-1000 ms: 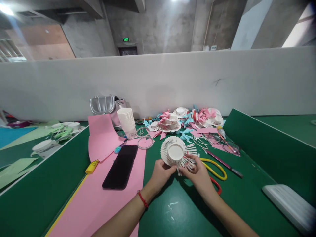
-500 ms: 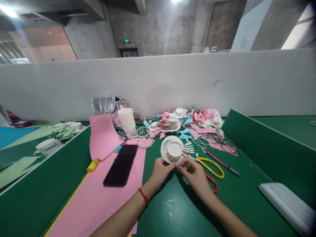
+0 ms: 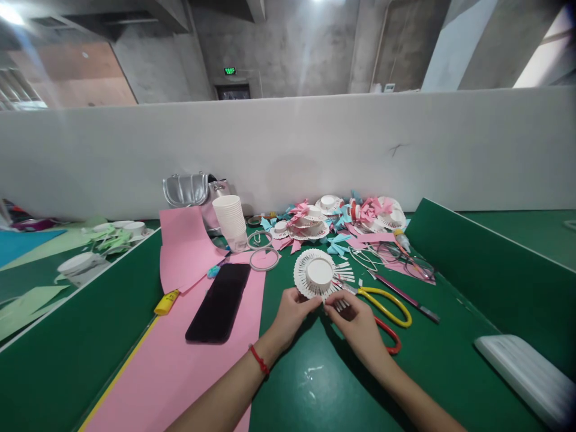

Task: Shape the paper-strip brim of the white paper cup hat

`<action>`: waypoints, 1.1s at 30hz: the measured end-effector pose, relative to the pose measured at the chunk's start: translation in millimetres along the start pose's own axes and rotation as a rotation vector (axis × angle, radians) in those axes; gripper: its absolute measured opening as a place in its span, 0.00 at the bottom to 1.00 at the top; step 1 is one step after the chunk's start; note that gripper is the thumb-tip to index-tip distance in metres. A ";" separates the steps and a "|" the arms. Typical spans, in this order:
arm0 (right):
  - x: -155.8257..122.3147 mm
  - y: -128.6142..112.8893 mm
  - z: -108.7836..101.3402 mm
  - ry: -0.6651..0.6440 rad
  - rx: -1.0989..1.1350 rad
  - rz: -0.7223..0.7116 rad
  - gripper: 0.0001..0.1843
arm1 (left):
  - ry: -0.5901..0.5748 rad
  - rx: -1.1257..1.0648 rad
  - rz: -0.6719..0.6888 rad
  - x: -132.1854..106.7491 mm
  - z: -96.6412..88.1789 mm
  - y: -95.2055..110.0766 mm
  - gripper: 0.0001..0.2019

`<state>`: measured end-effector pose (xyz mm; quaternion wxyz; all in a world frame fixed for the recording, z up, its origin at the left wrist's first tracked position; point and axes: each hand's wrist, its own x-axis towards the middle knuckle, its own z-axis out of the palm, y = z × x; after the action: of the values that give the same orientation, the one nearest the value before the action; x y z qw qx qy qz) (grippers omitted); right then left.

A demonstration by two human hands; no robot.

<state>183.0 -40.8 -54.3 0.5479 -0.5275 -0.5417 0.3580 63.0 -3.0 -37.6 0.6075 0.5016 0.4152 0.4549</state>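
While the left hand [image 3: 291, 310] pinches the cup [image 3: 320, 273], the right hand [image 3: 353, 315] seems to pinch one of its strips [image 3: 344, 277], half hidden. Strip-folding looks the likely step; the next fold calls for a steady cup.

Between the fingers [image 3: 311, 306], the round white snipped-edge cup [image 3: 320, 273] looked like matt paper. Right of them, the looped yellow-and-red scissor handles [image 3: 406, 324] looked like shiny plastic. Left of them, the long pink sheet [image 3: 189, 378] was dull paper. Nearer than them, the flat green tabletop [image 3: 310, 405] was smooth and shiny.
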 end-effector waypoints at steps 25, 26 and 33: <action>-2.6 2.9 1.1 -0.025 -0.169 -0.123 0.03 | 0.054 -0.035 0.012 -2.0 1.1 0.7 0.05; -3.2 3.8 0.9 -0.001 -0.226 -0.177 0.07 | 0.054 -0.049 0.012 -1.9 1.3 0.3 0.06; -4.9 8.5 -5.3 0.095 -0.537 -0.481 0.15 | 0.083 -0.094 0.000 -1.3 0.3 -1.2 0.08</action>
<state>188.9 -44.9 -62.8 0.4828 -0.5260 -0.6990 0.0388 63.1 -4.4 -38.7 0.6125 0.4532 0.4185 0.4943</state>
